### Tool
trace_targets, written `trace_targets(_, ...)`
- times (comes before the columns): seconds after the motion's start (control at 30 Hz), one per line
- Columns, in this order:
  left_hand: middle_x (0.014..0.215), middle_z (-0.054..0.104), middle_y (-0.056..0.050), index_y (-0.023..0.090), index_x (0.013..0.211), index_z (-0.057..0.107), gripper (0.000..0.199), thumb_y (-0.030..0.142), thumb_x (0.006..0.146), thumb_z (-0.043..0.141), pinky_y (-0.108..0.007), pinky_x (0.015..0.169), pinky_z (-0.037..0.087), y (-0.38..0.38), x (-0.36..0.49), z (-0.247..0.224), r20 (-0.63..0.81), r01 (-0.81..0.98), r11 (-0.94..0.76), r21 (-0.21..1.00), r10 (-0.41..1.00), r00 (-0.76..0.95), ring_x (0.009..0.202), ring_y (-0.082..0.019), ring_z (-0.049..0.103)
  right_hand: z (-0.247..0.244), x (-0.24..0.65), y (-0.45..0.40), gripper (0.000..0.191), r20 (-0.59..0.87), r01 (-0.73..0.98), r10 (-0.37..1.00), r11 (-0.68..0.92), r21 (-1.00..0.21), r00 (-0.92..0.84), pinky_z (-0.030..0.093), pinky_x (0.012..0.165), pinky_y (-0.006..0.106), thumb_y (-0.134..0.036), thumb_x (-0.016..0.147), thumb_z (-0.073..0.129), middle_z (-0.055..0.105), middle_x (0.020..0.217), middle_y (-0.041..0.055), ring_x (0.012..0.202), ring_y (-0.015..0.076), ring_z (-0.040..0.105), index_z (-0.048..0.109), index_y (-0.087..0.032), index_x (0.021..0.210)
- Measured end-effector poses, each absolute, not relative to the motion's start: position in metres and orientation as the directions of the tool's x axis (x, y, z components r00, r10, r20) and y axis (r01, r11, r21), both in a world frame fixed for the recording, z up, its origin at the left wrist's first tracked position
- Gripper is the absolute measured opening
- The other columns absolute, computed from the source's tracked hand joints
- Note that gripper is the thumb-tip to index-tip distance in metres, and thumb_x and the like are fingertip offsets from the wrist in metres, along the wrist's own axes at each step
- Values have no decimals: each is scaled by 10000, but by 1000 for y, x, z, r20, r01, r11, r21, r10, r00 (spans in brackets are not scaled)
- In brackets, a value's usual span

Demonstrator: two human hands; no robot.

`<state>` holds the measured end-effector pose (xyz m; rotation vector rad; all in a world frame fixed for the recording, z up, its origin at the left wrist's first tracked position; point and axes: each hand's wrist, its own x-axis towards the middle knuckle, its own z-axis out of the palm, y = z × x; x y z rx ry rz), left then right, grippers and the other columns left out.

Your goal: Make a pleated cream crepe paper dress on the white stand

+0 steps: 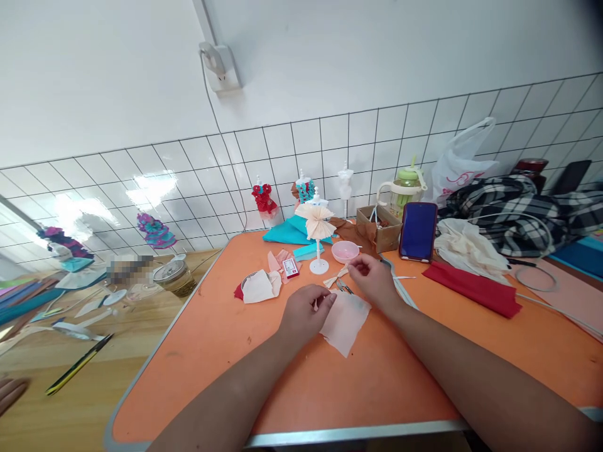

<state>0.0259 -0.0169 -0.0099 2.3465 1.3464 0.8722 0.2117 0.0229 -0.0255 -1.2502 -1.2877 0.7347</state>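
Observation:
My left hand (305, 311) is closed, thumb and forefinger together, at the upper left edge of a square of pale fabric (346, 323) lying on the orange table. Whatever its fingertips pinch is too small to make out. My right hand (374, 279) is also closed in a pinch, beside the right end of a small bow-shaped piece of cream fabric (335, 277). I cannot tell whether it grips that piece or a thread. Small scissors (345, 287) lie between the hands. Just beyond stands a white miniature dress form (318, 248) wearing pleated cream fabric.
A pink bowl (345, 252), a cardboard box (379, 230) and an upright phone (418, 231) stand behind my right hand. Red folded cloth (473, 289) lies right. Fabric scraps (259, 287) and a small box (291, 268) lie left. Another person's hand (12, 394) shows far left.

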Motion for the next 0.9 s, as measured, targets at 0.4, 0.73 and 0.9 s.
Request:
trace_targets(0.4, 776, 675, -10, 208, 920, 674, 281, 333, 879, 425, -223, 574, 406, -13, 27, -19, 306, 582, -416, 699, 909, 282, 666, -128, 569, -14, 188, -6, 61, 509, 711, 851, 439, -549, -133, 328, 576, 254, -250, 762, 557, 609, 647, -15, 632, 138, 528, 607, -227, 736)
trace_targets(0.73, 782, 701, -8, 226, 900, 700, 263, 313, 868, 454, -226, 626, 443, -6, 18, -18, 353, 654, -442, 614, 895, 274, 702, -135, 608, -22, 188, -3, 185, 429, 545, 883, 457, -703, -187, 425, 645, 280, -272, 803, 531, 704, 828, 7, 721, 176, 609, 701, -286, 874)
trace_targets(0.9, 768, 705, -5, 221, 879, 706, 246, 290, 853, 472, -216, 620, 443, -4, 17, -17, 357, 636, -452, 626, 891, 281, 676, -127, 610, -23, 189, -3, 180, 433, 486, 884, 461, -743, -176, 447, 628, 273, -239, 787, 547, 704, 832, -4, 701, 162, 616, 697, -284, 877)
